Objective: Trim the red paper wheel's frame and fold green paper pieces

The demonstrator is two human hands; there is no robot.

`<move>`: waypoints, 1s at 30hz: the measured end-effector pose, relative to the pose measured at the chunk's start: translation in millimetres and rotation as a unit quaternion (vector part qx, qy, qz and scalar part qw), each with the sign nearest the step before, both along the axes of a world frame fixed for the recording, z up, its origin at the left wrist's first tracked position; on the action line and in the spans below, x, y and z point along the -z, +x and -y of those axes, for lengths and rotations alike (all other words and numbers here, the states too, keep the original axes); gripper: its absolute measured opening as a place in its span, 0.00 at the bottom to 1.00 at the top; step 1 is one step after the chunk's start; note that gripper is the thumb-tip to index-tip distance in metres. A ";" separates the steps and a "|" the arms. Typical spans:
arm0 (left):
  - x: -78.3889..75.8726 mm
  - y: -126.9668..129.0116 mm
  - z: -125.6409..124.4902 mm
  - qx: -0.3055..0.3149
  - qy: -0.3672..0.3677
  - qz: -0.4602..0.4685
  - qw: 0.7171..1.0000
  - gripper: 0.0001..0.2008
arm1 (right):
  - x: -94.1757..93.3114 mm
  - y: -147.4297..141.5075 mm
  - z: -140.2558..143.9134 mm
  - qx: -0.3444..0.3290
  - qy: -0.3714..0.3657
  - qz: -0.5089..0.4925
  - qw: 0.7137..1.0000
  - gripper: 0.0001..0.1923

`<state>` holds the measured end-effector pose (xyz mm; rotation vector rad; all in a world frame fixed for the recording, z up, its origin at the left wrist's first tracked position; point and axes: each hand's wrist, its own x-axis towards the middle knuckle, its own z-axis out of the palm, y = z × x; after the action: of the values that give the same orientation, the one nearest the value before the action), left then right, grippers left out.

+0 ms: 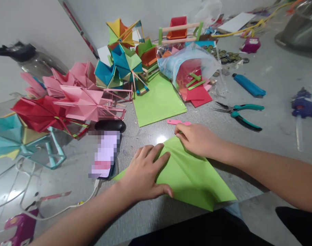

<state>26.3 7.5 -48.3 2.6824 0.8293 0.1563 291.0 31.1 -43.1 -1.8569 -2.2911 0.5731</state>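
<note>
A sheet of light green paper [189, 177], folded and creased, lies near the table's front edge, one corner reaching over it. My left hand [148, 172] rests flat on the paper's left part with fingers spread. At the sheet's top corner, my right hand [194, 138] has its fingers curled and pinched on the paper's edge. Just beyond that hand lies a small pink strip-like tool [178, 122], partly covered by the fingers. Farther back sits a stack of flat green paper [158, 99].
Folded paper models in pink [81, 100], red [43, 112] and blue [117, 65] crowd the left and back. A phone [106, 153] with a charging cable lies left. Pliers [238, 112], a blue cutter [249, 85] and a glue gun [306, 104] lie right. A plastic bag [189, 61] holds red paper.
</note>
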 end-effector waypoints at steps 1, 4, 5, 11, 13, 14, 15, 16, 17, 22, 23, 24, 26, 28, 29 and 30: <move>0.2 -0.2 -0.4 0.002 0.003 0.000 1.000 0.57 | 1.0 0.7 -0.1 -0.001 0.003 -0.002 1.000 0.10; 1.6 -1.1 -0.7 0.011 0.017 -0.004 1.000 0.57 | 4.2 3.6 -0.6 -0.003 0.013 -0.013 1.000 0.10; 2.1 -1.5 -0.3 0.013 0.025 -0.008 1.000 0.57 | 4.8 4.8 -0.6 -0.004 0.019 -0.018 1.000 0.10; 5.0 -4.0 6.0 0.017 0.076 -0.030 0.997 0.51 | 1.0 11.6 -0.3 0.007 0.013 -0.078 0.997 0.14; 5.0 -4.3 7.2 0.016 0.074 -0.031 0.997 0.45 | 0.4 13.2 -1.0 0.008 0.004 -0.088 0.996 0.16; 4.9 -4.3 7.3 0.020 0.070 -0.029 0.997 0.42 | 0.9 13.7 -1.6 0.006 0.004 -0.088 0.996 0.16; 4.6 -4.1 7.2 0.023 0.065 -0.028 0.997 0.40 | 1.7 14.2 -2.2 0.002 0.008 -0.086 0.996 0.16; 4.3 -3.8 7.0 0.027 0.061 -0.025 0.997 0.38 | 2.8 14.5 -2.8 -0.004 0.011 -0.082 0.997 0.15; 4.0 -3.5 6.8 0.028 0.059 -0.023 0.998 0.38 | 3.9 14.8 -3.2 -0.012 0.014 -0.077 0.997 0.14; 2.4 -1.4 6.6 0.027 0.077 -0.015 0.997 0.35 | 6.6 15.4 -3.7 -0.037 0.005 -0.049 0.998 0.09; 2.1 -1.0 6.8 0.026 0.079 -0.015 0.996 0.35 | 6.4 15.6 -3.6 -0.041 0.002 -0.048 0.998 0.09; 1.9 -0.7 7.0 0.024 0.078 -0.015 0.997 0.35 | 5.8 15.8 -3.6 -0.046 0.000 -0.049 0.998 0.09; 1.7 -0.3 7.6 0.020 0.073 -0.016 0.997 0.35 | 3.8 16.3 -3.5 -0.050 0.001 -0.057 0.997 0.09; 1.9 -0.2 8.2 0.020 0.069 -0.019 0.997 0.36 | 0.7 17.0 -3.7 -0.039 0.000 -0.071 0.997 0.07; 2.0 -0.3 8.5 0.020 0.070 -0.021 0.997 0.37 | -1.1 17.5 -3.8 -0.029 -0.004 -0.081 0.996 0.08; 2.2 -0.5 8.8 0.019 0.071 -0.025 0.997 0.38 | -2.8 18.1 -4.1 -0.021 -0.010 -0.093 0.995 0.09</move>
<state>25.8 -1.3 -50.4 2.8439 0.8108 0.1462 309.1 35.2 -40.4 -1.6890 -2.2141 0.7446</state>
